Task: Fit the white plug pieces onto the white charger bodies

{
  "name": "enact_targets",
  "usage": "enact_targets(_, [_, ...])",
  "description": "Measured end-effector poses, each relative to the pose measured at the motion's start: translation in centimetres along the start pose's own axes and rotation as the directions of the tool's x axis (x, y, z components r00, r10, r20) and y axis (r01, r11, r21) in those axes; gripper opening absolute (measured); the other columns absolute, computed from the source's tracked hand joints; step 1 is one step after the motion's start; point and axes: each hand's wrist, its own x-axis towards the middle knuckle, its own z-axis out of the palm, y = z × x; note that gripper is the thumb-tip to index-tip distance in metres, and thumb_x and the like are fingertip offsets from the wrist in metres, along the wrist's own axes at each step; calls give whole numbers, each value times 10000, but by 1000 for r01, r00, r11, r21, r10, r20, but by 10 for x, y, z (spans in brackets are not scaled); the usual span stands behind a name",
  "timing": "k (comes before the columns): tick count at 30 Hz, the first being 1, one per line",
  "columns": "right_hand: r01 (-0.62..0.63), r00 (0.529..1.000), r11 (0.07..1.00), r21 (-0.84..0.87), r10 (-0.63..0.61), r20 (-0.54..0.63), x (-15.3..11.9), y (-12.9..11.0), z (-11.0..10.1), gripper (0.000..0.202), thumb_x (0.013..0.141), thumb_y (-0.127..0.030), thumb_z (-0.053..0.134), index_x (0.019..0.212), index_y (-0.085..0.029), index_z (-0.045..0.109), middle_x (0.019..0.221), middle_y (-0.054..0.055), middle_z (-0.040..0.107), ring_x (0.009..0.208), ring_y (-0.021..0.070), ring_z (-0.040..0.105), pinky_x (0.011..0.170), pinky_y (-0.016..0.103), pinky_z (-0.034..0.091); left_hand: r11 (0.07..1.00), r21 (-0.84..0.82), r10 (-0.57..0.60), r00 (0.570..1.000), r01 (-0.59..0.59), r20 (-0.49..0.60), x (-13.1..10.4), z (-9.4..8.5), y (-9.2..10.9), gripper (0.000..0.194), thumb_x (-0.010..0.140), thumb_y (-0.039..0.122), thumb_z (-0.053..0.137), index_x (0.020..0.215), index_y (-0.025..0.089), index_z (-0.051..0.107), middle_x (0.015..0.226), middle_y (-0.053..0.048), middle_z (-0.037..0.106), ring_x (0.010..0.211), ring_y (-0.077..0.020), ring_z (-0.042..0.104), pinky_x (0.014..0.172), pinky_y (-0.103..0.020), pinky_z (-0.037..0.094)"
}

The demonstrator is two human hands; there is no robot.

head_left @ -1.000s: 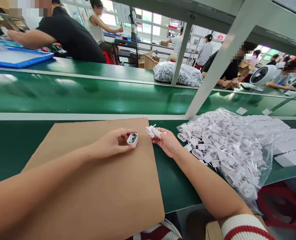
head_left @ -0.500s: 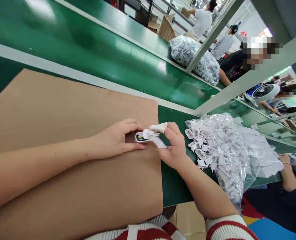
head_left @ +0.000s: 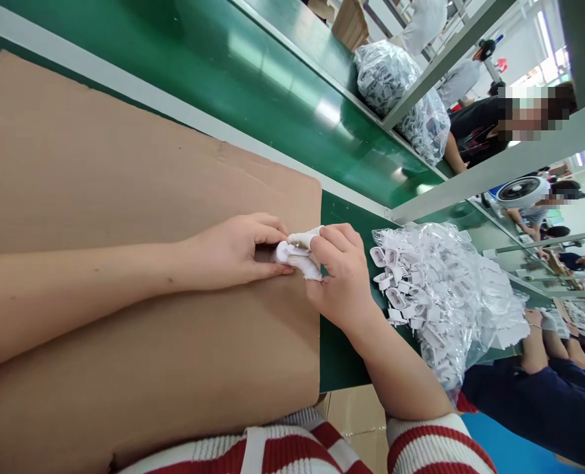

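Observation:
My left hand [head_left: 243, 253] grips a small white plastic piece [head_left: 283, 253] between thumb and fingers, above the brown cardboard sheet [head_left: 124, 178]. From the right, my right hand [head_left: 339, 273] pinches the same piece at its right end. White covers wrap the thumb and index finger of my right hand. The fingers hide most of the piece, and its inside does not show. To the right of my right hand lies a clear plastic bag [head_left: 450, 289] full of white plastic parts.
Beyond the cardboard runs a green conveyor surface [head_left: 273, 99] with a pale rail. Another bag of white parts [head_left: 386, 76] lies across it. A metal post [head_left: 495, 164] slants at the right. Several people work farther off, and a neighbour's hands [head_left: 539, 322] show at the right.
The dark opening with a yellow spot in the white piece is now covered. My right hand has closed in on the piece, and the whole view has shifted and tilted a little.

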Motion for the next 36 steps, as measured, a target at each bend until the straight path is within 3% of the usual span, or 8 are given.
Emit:
enact_targets(10, [-199, 979, 964, 178, 205, -16, -4, 6, 13, 41, 874, -223, 638, 913, -233, 639, 826, 17, 607, 829, 207, 569, 820, 366, 449, 998, -8, -64, 998, 64, 0, 1, 1, 11, 367, 709, 640, 763, 787, 282, 786, 949, -39, 706, 937, -288, 687, 830, -340, 555])
enact_targets(14, [-364, 891, 739, 567, 454, -19, -11, 18, 38, 446, 932, -386, 650, 1349, -242, 582, 1094, 55, 681, 984, 198, 640, 830, 331, 538, 968, 4, -251, 967, 251, 34, 20, -12, 15, 424, 630, 632, 830, 859, 277, 799, 941, -36, 751, 906, -296, 702, 775, -342, 558])
enact_targets(17, [-488, 798, 547, 680, 595, 94, -13, 28, 51, 555, 916, -432, 667, 1417, -233, 535, 1173, 86, 652, 965, 198, 654, 690, 294, 558, 934, 87, -322, 922, 347, -216, 60, -39, 9, 448, 663, 550, 861, 998, 257, 811, 956, -7, 777, 926, -284, 697, 818, -337, 530])
enact_targets(22, [-389, 902, 754, 529, 428, 53, -16, 28, 51, 405, 885, -353, 751, 1257, -218, 662, 1134, 85, 662, 1072, 242, 613, 967, 424, 546, 870, 213, -228, 747, 444, -624, 136, -91, -23, 309, 779, 360, 785, 1036, 188, 774, 1036, -56, 771, 996, -305, 693, 908, -358, 509])
enact_targets(25, [-370, 923, 791, 487, 372, 98, -17, 26, 47, 339, 897, -308, 753, 1220, -234, 681, 1166, 81, 689, 1106, 257, 608, 1026, 458, 509, 818, 246, -185, 643, 520, -743, 158, -110, -49, 268, 755, 344, 790, 970, 192, 740, 1062, -92, 761, 1075, -336, 687, 944, -366, 511])
enact_targets(29, [-364, 925, 786, 500, 367, 96, -15, 27, 46, 278, 888, -262, 753, 1162, -249, 707, 1205, 67, 706, 1127, 266, 614, 1040, 469, 493, 801, 217, -213, 604, 559, -768, 164, -118, -61, 345, 751, 347, 815, 1022, 173, 690, 1072, -132, 738, 1098, -341, 682, 975, -389, 515])
enact_targets(34, [-309, 943, 800, 514, 326, 59, -15, 34, 48, 239, 894, -251, 703, 1133, -239, 714, 1186, 79, 715, 1126, 280, 623, 1043, 497, 495, 813, 197, -161, 536, 548, -829, 155, -113, -29, 871, 696, 405, 919, 1400, 106, 501, 1459, -296, 519, 1432, -474, 440, 1185, -569, 362])
enact_targets(36, [-270, 955, 809, 522, 295, 38, -16, 38, 50, 229, 908, -281, 667, 1129, -242, 714, 1175, 90, 715, 1132, 290, 628, 1055, 517, 493, 835, 269, -61, 566, 480, -822, 142, -104, -16, 844, 790, 401, 858, 1469, 123, 443, 1572, -285, 410, 1517, -448, 327, 1257, -561, 253])
